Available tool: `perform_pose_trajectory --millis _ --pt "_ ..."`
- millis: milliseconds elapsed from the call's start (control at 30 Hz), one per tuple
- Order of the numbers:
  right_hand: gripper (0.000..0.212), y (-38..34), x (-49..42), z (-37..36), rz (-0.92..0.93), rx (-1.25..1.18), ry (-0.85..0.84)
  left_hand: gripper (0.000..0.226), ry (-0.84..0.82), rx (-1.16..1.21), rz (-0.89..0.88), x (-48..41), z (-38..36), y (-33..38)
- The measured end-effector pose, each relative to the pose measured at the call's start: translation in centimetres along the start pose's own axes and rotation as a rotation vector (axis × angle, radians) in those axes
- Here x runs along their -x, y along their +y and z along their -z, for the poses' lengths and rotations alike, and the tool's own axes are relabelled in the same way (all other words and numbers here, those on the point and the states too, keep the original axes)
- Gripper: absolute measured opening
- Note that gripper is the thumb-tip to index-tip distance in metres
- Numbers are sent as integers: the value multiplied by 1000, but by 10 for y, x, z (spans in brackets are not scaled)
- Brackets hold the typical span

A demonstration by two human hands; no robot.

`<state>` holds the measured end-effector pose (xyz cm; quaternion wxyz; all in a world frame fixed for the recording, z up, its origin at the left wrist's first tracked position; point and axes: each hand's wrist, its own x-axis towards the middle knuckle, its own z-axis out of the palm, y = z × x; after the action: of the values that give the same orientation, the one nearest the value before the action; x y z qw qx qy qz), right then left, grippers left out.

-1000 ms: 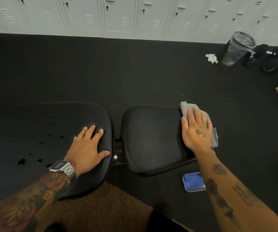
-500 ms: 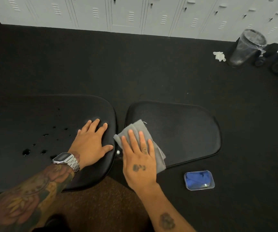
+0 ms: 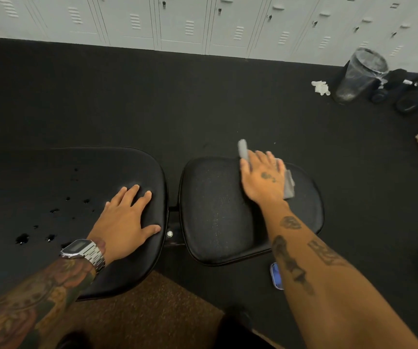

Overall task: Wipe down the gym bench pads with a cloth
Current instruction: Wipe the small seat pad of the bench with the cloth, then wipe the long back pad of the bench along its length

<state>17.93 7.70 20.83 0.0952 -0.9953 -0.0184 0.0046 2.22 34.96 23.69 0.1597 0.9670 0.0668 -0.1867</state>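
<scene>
Two black bench pads lie side by side: a long pad (image 3: 51, 187) on the left with torn spots, and a smaller seat pad (image 3: 215, 212) on the right. My left hand (image 3: 127, 220) rests flat on the long pad's right end, fingers spread, a steel watch on its wrist. My right hand (image 3: 263, 177) presses a grey cloth (image 3: 288, 185) flat against the far part of the seat pad. The cloth sticks out beyond the fingertips and at the hand's right side; the rest is hidden under the palm.
A blue flat case (image 3: 276, 275) lies on the black floor under my right forearm. White lockers (image 3: 203, 21) line the far wall. At the far right stand a lined bin (image 3: 359, 74), crumpled paper (image 3: 320, 87) and dark gear (image 3: 409, 94).
My right hand has swept the cloth from the seat pad's near left corner to its far middle-right. The left hand has stayed put.
</scene>
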Motion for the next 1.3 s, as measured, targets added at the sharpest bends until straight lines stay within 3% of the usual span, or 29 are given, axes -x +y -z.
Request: perform_pose_trajectory --millis 133,233,367,533,700,900,1067,1167,1300 --pt "41 58 35 15 -67 -198 205 84 -12 -5 0 2 2 0" --pt "39 71 81 22 -153 -372 223 84 -31 -1 5 3 10 2" --pt "39 44 152 25 -16 -536 99 76 -9 103 -5 17 24 -1" --pt "38 -63 215 28 243 -803 -121 66 99 218 36 71 31 -38" --pt "37 -144 233 15 206 -883 -263 62 128 237 186 129 34 -112" --pt "43 -210 239 -5 415 -791 -259 62 135 267 308 166 37 -188" --pt "47 -248 251 -55 614 -358 -163 65 152 199 317 168 36 -232" --pt "51 -246 266 -71 559 -139 -144 70 150 175 350 165 35 -254" --pt "62 -212 229 -68 281 -86 -92 81 151 218 408 158 39 -276"
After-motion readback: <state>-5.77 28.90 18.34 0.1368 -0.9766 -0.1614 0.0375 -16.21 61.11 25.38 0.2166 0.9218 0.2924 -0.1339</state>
